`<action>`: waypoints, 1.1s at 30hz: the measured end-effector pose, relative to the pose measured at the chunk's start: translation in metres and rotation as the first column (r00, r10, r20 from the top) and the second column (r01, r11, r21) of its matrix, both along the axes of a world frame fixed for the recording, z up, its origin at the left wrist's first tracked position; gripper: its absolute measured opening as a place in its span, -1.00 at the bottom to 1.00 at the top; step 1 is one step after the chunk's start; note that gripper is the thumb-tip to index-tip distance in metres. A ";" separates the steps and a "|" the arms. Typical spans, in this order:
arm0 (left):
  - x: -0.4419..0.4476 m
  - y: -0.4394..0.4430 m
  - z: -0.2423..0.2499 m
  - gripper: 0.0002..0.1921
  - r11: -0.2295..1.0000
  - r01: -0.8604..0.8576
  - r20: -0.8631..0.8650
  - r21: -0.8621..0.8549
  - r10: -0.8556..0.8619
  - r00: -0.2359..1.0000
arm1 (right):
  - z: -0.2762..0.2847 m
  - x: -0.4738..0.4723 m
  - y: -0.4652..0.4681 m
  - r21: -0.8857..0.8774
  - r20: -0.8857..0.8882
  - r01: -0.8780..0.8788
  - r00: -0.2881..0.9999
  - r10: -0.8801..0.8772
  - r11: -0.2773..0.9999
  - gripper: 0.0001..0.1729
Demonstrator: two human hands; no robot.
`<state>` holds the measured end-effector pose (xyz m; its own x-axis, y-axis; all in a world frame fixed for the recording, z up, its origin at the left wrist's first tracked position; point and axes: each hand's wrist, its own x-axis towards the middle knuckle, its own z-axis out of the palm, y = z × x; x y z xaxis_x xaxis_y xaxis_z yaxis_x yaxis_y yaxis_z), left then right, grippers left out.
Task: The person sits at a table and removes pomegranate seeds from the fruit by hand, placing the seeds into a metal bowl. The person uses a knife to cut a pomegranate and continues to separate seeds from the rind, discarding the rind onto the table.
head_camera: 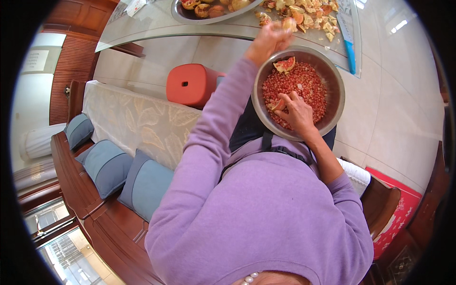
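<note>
A steel bowl (341, 94) full of loose red pomegranate seeds (315, 83) rests on the person's lap. Inside it, my right hand (300, 112) pinches a pomegranate piece (276, 105) between thumb and fingers. Another piece (285, 65), with seeds in it, lies near the bowl's far wall. Beyond the rim, at the glass table's edge, my left hand (272, 39) is blurred by motion. A pale piece of pomegranate peel (289, 25), also blurred, is at its fingertips and seems held. A heap of torn peels (313, 16) lies just past that hand.
On the glass table (231, 30) stand a steel tray (176, 12) of pomegranates and, at the right, a knife with a blue handle (350, 57). A red plastic stool (188, 84) is left of the bowl. Blue cushions (107, 167) lie on the wooden sofa (110, 235).
</note>
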<state>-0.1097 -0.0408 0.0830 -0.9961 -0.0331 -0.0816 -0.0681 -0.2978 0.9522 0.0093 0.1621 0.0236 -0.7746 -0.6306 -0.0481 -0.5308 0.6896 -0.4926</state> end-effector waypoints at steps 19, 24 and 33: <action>0.088 0.032 -0.076 -0.65 0.987 0.116 0.107 -0.112 -0.104 0.989 | 0.009 -0.033 0.013 -0.705 0.668 0.564 0.732 0.133 0.431 -0.55; 0.095 0.040 -0.076 -0.69 0.998 -0.052 0.222 -0.032 0.058 0.973 | 0.009 -0.021 0.001 -0.608 0.294 0.308 0.943 -0.153 0.732 -0.60; 0.096 0.047 -0.080 -0.67 0.920 -0.153 0.199 -0.362 0.236 0.951 | 0.018 -0.029 0.002 -0.594 0.474 0.518 0.843 -0.252 0.616 -0.61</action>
<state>-0.0140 0.0066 0.0030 -0.9206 -0.2912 -0.2601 -0.2746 0.0093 0.9615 -0.0195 0.1643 0.0415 -0.9732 -0.2287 -0.0244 -0.0202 0.1909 -0.9814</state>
